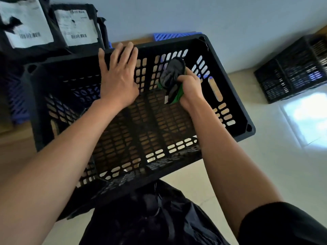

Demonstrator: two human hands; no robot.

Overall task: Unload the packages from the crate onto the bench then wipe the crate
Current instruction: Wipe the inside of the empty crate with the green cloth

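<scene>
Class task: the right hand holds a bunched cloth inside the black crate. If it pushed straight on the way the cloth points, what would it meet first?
Probably the crate's far slotted wall: the cloth in the right hand points at it, apparently close, though depth is unclear.

packages (51, 25) behind crate (230, 82), on bench (10, 138)

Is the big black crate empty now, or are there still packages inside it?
Empty. Through the black crate you see only its bare slotted floor; inside are just the right hand and its cloth. Two packages lie outside, behind it.
</scene>
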